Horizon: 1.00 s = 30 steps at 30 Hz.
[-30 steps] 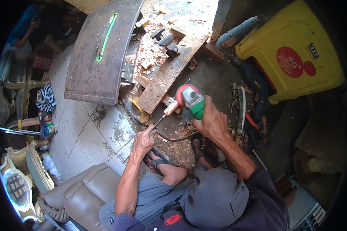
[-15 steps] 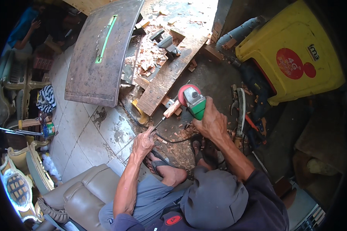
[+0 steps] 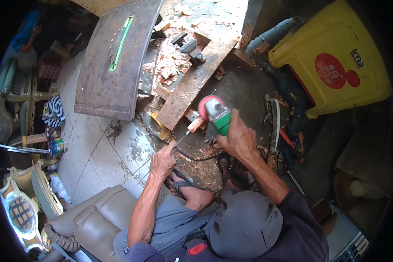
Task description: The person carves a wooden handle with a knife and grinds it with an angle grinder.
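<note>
My right hand [image 3: 238, 136] is wrapped round the green body of an angle grinder [image 3: 220, 120]. Its grey head carries a red disc [image 3: 204, 107], held at the far end of a small piece of pale reddish wood [image 3: 195, 125]. Whether disc and wood touch, I cannot tell. The wood sits on the tip of a thin metal rod [image 3: 183, 138]. My left hand [image 3: 163, 160] is closed round the rod's near end; the fingers hide the part they grip. Just beyond the wood is the end of a thick wooden board [image 3: 172, 115].
Wood chips [image 3: 172, 65] cover the bench around a metal clamp [image 3: 190, 47]. A brown table saw top [image 3: 109, 87] with a green slot stands left. At right are a yellow plastic stool [image 3: 332, 56] and scattered tools. A black cable [image 3: 196, 159] crosses the floor near my sandalled feet.
The grinder has tilted and its disc has shifted slightly left over the wood's far end. The piece of wood and rod have moved a little to the right.
</note>
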Tool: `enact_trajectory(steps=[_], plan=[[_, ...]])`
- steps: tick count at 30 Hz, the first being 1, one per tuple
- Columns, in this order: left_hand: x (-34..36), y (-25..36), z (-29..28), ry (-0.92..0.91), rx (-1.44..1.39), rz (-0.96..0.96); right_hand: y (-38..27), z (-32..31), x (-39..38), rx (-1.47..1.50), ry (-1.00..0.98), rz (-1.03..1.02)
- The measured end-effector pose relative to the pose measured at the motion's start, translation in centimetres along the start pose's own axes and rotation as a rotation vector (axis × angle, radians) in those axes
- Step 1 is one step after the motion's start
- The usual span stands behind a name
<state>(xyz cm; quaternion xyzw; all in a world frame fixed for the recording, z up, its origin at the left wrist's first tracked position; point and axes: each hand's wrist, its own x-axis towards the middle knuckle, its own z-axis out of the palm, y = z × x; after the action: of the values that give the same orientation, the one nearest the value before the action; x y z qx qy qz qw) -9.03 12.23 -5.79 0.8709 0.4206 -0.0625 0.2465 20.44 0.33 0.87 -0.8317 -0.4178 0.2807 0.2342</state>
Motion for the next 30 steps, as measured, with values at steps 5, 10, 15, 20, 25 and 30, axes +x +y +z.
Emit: enact_trajectory(steps=[5, 10, 15, 20, 25, 30], plan=[[0.2, -0.2, -0.4, 0.033, 0.061, 0.024, 0.0, -0.6, 0.0, -0.016, -0.069, -0.059], [0.2, 0.6, -0.9, 0.045, 0.147, 0.061, 0.4, -0.7, 0.7, -0.036, -0.04, -0.023], [0.3, 0.7, -1.5, 0.073, 0.194, 0.057, -0.7, -1.6, 1.4, -0.071, -0.105, -0.065], [0.1, 0.5, -1.3, 0.083, 0.193, 0.072, -1.7, -3.3, 3.6, -0.164, -0.213, -0.165], [0.3, 0.7, -1.4, 0.094, 0.231, 0.09, -2.4, -3.7, 5.3, -0.263, -0.214, -0.168], [-0.1, 0.4, -1.1, 0.118, 0.225, 0.094, -2.8, -3.8, 5.4, -0.304, -0.232, -0.213]])
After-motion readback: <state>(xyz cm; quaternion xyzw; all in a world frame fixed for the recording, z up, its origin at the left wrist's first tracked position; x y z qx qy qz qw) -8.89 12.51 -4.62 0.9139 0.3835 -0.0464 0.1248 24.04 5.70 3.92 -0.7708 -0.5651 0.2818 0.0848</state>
